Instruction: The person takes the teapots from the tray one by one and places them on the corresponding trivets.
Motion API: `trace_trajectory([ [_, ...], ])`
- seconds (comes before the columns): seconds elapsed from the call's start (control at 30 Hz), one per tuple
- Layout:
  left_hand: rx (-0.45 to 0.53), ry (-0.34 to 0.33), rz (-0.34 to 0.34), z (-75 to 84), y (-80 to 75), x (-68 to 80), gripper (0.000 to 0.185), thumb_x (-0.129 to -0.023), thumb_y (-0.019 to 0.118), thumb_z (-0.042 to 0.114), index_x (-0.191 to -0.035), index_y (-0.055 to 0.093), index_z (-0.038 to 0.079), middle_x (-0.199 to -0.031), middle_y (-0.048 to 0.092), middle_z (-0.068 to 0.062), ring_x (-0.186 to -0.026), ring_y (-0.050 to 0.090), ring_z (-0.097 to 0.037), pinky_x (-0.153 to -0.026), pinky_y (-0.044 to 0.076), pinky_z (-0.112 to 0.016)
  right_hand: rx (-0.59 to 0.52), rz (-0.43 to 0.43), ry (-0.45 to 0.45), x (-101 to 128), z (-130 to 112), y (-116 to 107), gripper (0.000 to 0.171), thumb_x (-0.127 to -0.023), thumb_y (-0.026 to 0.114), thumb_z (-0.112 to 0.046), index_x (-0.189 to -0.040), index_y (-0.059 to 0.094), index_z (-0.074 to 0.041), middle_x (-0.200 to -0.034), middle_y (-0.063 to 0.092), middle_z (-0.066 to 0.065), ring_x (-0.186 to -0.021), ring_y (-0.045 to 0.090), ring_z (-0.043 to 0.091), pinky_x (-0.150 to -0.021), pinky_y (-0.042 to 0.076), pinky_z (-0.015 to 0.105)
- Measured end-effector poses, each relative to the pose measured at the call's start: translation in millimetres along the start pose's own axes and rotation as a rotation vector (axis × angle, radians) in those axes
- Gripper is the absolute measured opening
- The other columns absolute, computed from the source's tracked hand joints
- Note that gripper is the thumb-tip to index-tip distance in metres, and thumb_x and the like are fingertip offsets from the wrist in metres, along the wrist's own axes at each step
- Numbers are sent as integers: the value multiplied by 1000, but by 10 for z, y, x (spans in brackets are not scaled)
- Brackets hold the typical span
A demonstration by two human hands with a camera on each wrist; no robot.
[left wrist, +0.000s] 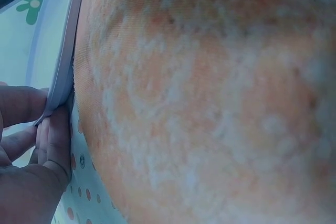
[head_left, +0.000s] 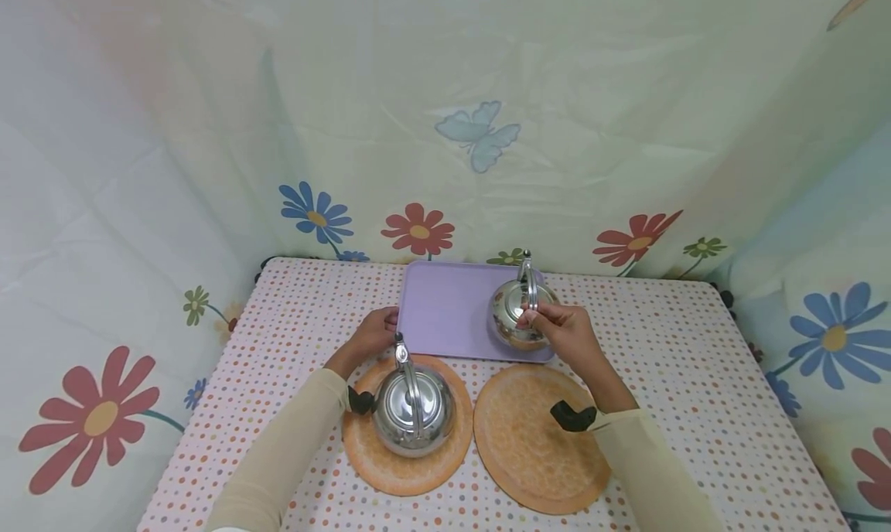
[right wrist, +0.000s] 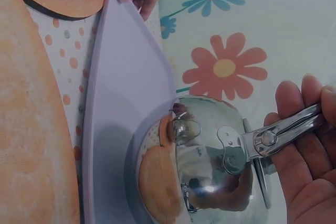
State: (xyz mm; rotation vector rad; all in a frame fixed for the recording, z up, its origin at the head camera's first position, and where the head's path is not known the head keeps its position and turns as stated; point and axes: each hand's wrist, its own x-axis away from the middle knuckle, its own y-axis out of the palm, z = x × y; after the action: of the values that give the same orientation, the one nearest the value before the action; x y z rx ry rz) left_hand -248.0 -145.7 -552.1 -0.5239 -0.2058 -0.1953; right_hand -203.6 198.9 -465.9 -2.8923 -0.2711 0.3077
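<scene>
Right hand [head_left: 567, 332] curled round the upright handle of the far kettle [head_left: 518, 315], which sits on the near right corner of the lavender tray [head_left: 445, 308]; left hand [head_left: 376, 332] pinching the tray's near left edge, seemingly to steady it. Best lifted straight up by the handle, kept level, tray pinned flat. Bare right mat [head_left: 536, 439] close by; near kettle [head_left: 414, 412] on the left mat [head_left: 362, 447].

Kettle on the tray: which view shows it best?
Right wrist: the kettle fills the frame, its handle held by the right hand. Head view shows it whole but small on the tray. Left wrist misses it.
</scene>
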Motion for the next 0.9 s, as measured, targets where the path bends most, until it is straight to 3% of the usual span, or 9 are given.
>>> trace_trajectory([
  [0.23,15,5,-5,3,-9,2,62,-82,62,-6,-142,42,-7,-112,59,-15,-103,58,-26,-93,50,-35,12,-6,-11,68,-52,3,23,-96,60,-7,-102,70,12,-92,71,20,-90,69,15,-77,57,26],
  [0.43,10,18,-5,10,-11,11,60,-83,61,-6,-140,43,-7,-112,59,-15,-103,58,-26,-94,50,-36,-17,-26,-10,124,-113,49,22,-95,60,-6,-96,70,14,-92,69,26,-102,65,13,-82,54,21],
  [0.63,23,35,-3,5,-14,18,61,-82,61,-7,-140,43,-9,-110,60,-16,-101,59,-26,-93,50,-36,-32,-32,-19,152,-146,81,21,-95,59,-2,-101,68,16,-90,68,28,-90,67,11,-77,56,23],
  [0.9,38,36,-6,-6,1,12,60,-83,62,-5,-140,42,-9,-110,60,-16,-101,59,-26,-92,51,-36,-14,-27,-27,186,-152,86,24,-95,60,-6,-103,68,15,-85,72,17,-84,68,11,-75,56,22],
])
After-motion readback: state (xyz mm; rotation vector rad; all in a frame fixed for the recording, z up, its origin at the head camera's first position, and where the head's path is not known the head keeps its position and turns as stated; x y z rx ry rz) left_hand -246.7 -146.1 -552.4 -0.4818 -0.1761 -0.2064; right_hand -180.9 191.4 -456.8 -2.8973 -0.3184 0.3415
